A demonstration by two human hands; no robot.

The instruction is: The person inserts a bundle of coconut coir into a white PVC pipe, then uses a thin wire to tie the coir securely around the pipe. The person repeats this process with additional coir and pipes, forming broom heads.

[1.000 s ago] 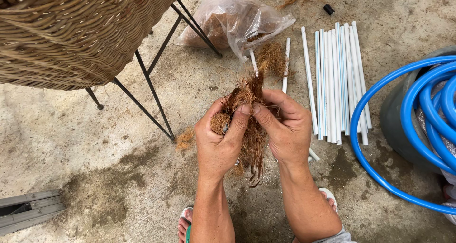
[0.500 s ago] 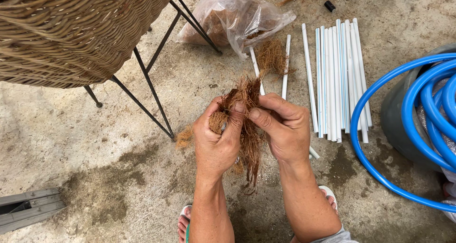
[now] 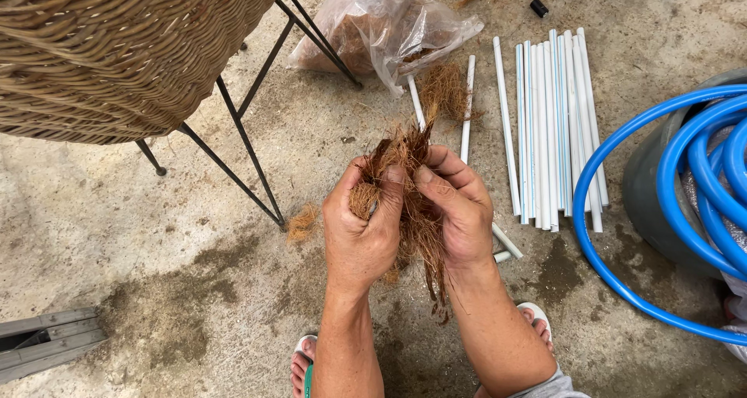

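A bundle of brown fibre [image 3: 416, 211] is sitting at the middle of the view, held above the concrete floor [image 3: 194, 289]. Its long axis is running roughly from 12 to 6 o'clock, with a frayed tuft pointing up toward 12 and a loose tail hanging down toward 6, ending between the forearms. The left hand [image 3: 362, 227] is curling closed around the bundle's left side, thumb pressing on the upper part. The right hand [image 3: 459, 211] is gripping the right side, its thumb and forefinger pinching the strands just beside the left thumb, so the two hands are touching across the fibre.

At 9 o'clock from the hands a small tuft of fibre [image 3: 302, 223] is lying on the floor beside the black metal legs [image 3: 249, 149] of a wicker basket [image 3: 117, 48], which is filling the 10 o'clock corner. At 12 o'clock a clear plastic bag [image 3: 389, 24] of more fibre is resting. At 2 o'clock white tubes [image 3: 552, 126] are lying side by side, running 12 to 6. At 3 o'clock a blue hose [image 3: 661, 180] is coiling. Sandalled feet [image 3: 303, 363] are showing at 6 o'clock.
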